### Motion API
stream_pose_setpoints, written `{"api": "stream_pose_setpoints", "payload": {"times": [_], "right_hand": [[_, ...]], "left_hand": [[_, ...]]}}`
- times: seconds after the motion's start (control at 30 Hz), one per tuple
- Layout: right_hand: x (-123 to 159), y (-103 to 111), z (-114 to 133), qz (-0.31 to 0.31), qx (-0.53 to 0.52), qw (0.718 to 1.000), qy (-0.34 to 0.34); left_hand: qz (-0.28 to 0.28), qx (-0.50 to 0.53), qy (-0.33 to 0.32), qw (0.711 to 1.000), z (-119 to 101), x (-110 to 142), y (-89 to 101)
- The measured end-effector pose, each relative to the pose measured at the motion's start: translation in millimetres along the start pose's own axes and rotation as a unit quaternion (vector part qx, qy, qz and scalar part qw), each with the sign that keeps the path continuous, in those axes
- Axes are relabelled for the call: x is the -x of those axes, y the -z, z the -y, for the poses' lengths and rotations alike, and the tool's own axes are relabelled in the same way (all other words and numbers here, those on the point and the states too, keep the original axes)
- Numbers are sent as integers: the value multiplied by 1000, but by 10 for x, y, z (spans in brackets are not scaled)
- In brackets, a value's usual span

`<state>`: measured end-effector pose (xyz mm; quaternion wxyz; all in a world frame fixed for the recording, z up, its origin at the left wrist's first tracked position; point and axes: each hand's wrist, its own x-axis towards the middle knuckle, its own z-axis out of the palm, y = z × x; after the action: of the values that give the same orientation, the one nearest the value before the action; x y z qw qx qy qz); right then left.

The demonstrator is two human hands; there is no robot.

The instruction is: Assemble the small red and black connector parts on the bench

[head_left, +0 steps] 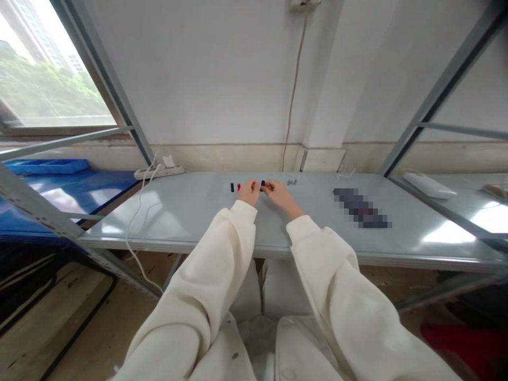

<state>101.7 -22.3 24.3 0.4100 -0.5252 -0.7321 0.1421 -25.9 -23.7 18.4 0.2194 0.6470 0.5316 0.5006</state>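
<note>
My right hand is closed in a pinch at a small black cylinder, which stands out between my two hands above the grey tabletop. Close beside it, my left hand has its fingers curled together; whatever is in them is hidden. Just left of my left hand is a small red cylinder, partly next to the fingers. Another small black cylinder stands upright a little further left. Beyond my right hand lie several small grey pieces, too small to name.
A power strip with a white cable sits at the table's back left. A pixelated dark item lies to the right. Metal posts frame the grey table. A blue tray rests on the blue surface at left.
</note>
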Motion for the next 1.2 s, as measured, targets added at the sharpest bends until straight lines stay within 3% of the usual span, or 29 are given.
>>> {"api": "stream_pose_setpoints", "payload": {"times": [0.13, 0.3, 0.43, 0.67, 1.0, 1.2], "right_hand": [[-81, 9, -151, -75, 86, 990, -86], [-169, 1, -301, -75, 175, 970, -149], [-236, -17, -387, -56, 203, 965, -159], [-341, -37, -494, -43, 208, 966, -146], [-391, -68, -577, -7, 229, 964, -132], [-428, -70, -625, 11, 230, 961, -152]], "left_hand": [[31, -159, -60, 985, -35, 58, 7], [94, -245, -89, 961, -97, 128, 5], [142, -252, -123, 949, -115, 159, -10], [152, -281, -159, 934, -107, 173, -30], [160, -289, -140, 934, -150, 188, -18], [76, -274, -44, 958, -218, 190, 43]]}}
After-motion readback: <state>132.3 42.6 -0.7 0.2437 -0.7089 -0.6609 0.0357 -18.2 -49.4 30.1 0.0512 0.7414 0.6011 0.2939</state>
